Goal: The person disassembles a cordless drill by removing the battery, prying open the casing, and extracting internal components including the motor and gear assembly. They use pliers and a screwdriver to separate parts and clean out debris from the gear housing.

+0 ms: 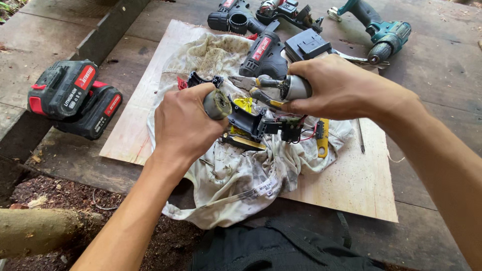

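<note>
Two battery packs (75, 98) far left. Left hand (183, 125) grips a grey motor cylinder (217, 104) at centre; right hand (341, 88) grasps a metal gearbox part (296, 88) over the dirty cloth (226, 170). Risk: the thin wires (301, 133) could snag and tear.

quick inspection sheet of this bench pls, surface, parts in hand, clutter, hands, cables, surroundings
surface: pale plywood sheet on dark planks, with a stained white cloth spread over it
job's things: grey cylindrical part in the left hand; silver motor-like part in the right; open black drill housing below them
clutter: pliers, yellow-handled tool, black and red drill body, teal drill, two battery packs off the sheet
hands: left hand closed round the grey part; right hand gripping the silver part
cables: thin red and black wires by the housing
surroundings: soil and a log at lower left; dark fabric at the bottom edge
</note>
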